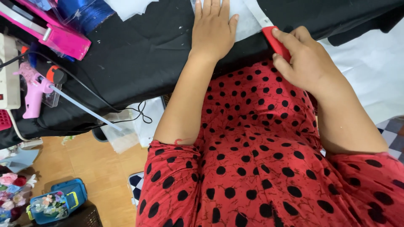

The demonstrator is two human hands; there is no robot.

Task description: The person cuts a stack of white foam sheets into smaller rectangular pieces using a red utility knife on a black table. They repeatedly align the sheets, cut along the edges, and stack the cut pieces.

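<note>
Black cloth covers the worktop (pixel 139 54), with a thin white sheet (pixel 248 19) at its near edge. Left hand (pixel 212 29) lies flat and spread on it; right hand (pixel 305 59) grips a red-handled knife (pixel 275 42). Sheet looks light, floppy, probably slides easily, so pinning it flat makes sense.

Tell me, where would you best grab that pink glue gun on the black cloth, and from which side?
Probably by the handle of the pink glue gun, coming from the table's near edge, where the handle points. The handle is the thickest bare part; the glue stick juts out sideways and a black cord runs beside it, so fingers should keep off that side.
</note>
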